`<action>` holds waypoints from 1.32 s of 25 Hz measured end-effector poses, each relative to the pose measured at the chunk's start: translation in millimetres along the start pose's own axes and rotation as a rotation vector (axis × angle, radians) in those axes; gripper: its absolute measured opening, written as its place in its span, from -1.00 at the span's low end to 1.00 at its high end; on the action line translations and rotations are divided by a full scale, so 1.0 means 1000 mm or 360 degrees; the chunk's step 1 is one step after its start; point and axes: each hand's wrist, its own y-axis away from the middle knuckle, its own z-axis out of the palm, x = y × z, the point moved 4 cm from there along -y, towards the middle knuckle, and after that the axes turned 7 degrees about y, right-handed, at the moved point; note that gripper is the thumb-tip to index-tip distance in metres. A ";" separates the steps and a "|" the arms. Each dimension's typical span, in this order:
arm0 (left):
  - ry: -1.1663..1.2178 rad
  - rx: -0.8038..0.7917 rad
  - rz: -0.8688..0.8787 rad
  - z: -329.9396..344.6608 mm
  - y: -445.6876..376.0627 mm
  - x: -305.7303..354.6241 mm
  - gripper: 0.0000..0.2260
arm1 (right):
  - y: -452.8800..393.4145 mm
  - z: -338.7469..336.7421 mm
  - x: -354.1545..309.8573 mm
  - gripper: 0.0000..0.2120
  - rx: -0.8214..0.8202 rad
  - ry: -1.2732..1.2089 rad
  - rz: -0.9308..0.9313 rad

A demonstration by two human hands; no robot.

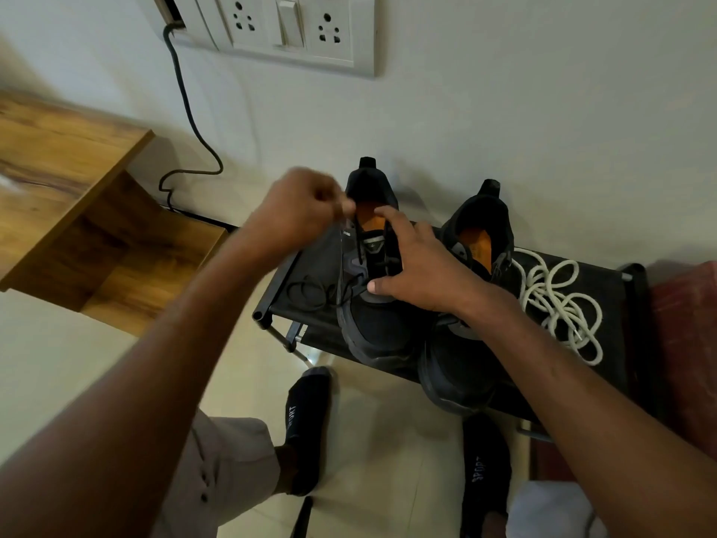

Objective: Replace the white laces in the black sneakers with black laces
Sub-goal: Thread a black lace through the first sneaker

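Two black sneakers with orange insoles stand on a low black rack (617,289). Over the left sneaker (372,332), my left hand (298,211) pinches a black lace (359,246) and holds it up above the tongue. My right hand (419,269) holds that shoe's upper, thumb on the lower eyelets and fingers curled over the lacing by the collar. More black lace lies loose on the rack left of the shoe. The right sneaker (469,355) stands beside it, partly hidden by my right forearm. The white laces (558,304) lie in a loose pile on the rack's right side.
A wooden shelf unit (77,196) stands at the left. On the wall behind, a socket panel (287,33) has a dark cable (186,110) running down from it. My feet in black socks (306,421) rest on the tiled floor below the rack.
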 end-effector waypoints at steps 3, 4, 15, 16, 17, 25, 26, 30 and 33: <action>0.1634 0.0156 0.0194 -0.037 0.000 0.020 -0.83 | 0.001 -0.003 0.007 0.16 0.0037 0.0074 0.0024; 0.1658 0.0218 0.0150 -0.038 -0.002 0.017 -0.85 | 0.001 -0.002 0.007 0.19 0.0018 0.0115 0.0020; -0.0644 -0.0508 -0.0138 0.025 -0.006 -0.021 -0.89 | -0.003 0.002 0.009 0.22 -0.0053 0.0169 -0.0001; -0.0377 -0.0379 -0.0096 0.013 -0.006 -0.013 -0.88 | -0.004 0.002 0.010 0.21 -0.0056 0.0162 -0.0009; -0.0108 -0.0263 -0.0020 0.000 -0.005 -0.004 -0.87 | -0.004 0.002 0.011 0.20 -0.0058 0.0159 -0.0014; 0.0368 0.0120 -0.0082 -0.018 -0.009 -0.005 -0.75 | -0.007 0.006 0.010 0.15 -0.0064 0.0152 -0.0019; -0.0176 -0.0031 -0.0171 -0.007 -0.011 -0.016 -0.72 | -0.007 0.006 0.010 0.15 -0.0064 0.0160 -0.0017; -0.0993 -0.0545 -0.0208 0.025 -0.009 -0.035 -0.76 | -0.007 0.005 0.011 0.15 -0.0066 0.0163 -0.0008; -0.0652 -0.0202 -0.0083 0.012 -0.012 -0.017 -0.88 | -0.006 0.004 0.012 0.15 -0.0066 0.0163 -0.0010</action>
